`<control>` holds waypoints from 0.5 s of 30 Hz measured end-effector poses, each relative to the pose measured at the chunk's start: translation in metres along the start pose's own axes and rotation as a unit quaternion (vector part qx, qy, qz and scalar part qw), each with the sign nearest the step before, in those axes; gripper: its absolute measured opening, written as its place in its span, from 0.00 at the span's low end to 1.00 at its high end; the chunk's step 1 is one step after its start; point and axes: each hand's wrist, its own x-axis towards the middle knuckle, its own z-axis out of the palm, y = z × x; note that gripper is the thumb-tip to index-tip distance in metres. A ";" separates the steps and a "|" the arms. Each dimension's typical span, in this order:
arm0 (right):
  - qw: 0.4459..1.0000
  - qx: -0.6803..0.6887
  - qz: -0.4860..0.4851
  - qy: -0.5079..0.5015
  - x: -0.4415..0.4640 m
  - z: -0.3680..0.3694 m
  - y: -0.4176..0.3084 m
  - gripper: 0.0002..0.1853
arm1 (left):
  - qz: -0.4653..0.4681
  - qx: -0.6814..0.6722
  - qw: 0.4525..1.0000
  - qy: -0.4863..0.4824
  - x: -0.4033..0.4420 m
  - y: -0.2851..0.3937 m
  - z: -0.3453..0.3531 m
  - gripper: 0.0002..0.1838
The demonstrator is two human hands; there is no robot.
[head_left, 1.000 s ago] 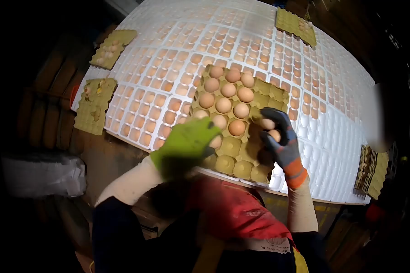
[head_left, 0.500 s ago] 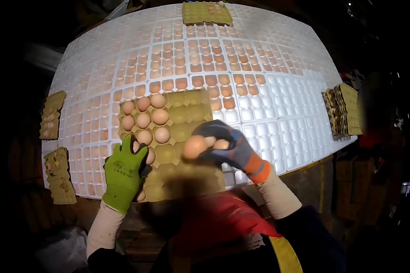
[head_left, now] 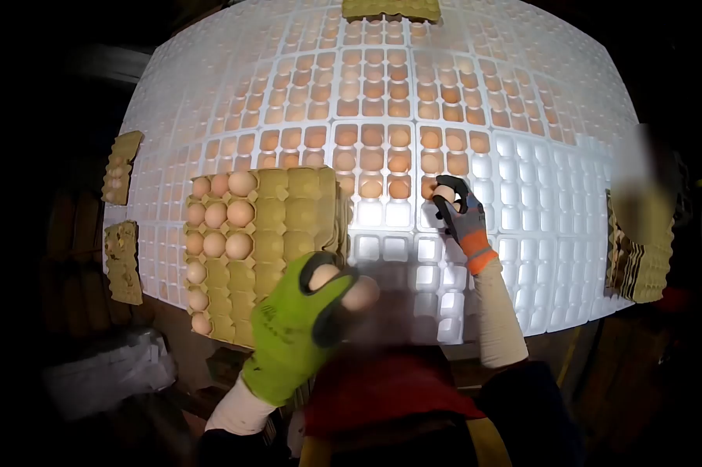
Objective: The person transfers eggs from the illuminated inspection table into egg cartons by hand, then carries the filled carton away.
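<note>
My left hand point(head_left: 300, 319), in a green glove with dark fingertips, is closed on eggs point(head_left: 359, 294) above the near right corner of the cardboard egg tray point(head_left: 277, 229). At least two eggs show in it, somewhat blurred. On that tray, brown eggs point(head_left: 240, 214) fill cups along the left side, and the cups at the right hold none. My right hand point(head_left: 460, 212), in a grey and orange glove, pinches an egg point(head_left: 444, 194) at a cup of the white plastic tray point(head_left: 475, 226). Whether that egg touches the cup, I cannot tell. Other eggs point(head_left: 398, 163) sit in white cups just beyond.
White egg trays cover the wide table, many holding eggs at the left and back. More cardboard trays lie at the far edge point(head_left: 391, 9) and left edge point(head_left: 122, 261). A stack of cardboard trays point(head_left: 647, 257) stands at the right edge.
My right hand has moved forward and right with an egg to the white cups. My left hand has lifted eggs from the cardboard tray and moved right. The view has shifted.
</note>
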 end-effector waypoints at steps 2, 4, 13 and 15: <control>0.982 -0.158 -0.105 -0.007 0.002 -0.004 0.035 0.20 | -0.032 -0.010 0.999 0.002 0.017 0.022 0.042 0.23; 0.924 -0.287 -0.251 0.038 0.007 -0.004 0.060 0.19 | -0.079 0.016 0.997 0.009 0.037 0.033 0.082 0.19; 0.968 0.244 -0.021 0.051 0.003 -0.050 0.067 0.24 | -0.238 0.029 0.964 0.117 0.082 -0.028 0.217 0.21; 0.980 0.008 -0.187 0.060 0.016 -0.050 0.058 0.26 | -0.265 0.013 0.956 0.123 0.080 -0.039 0.225 0.22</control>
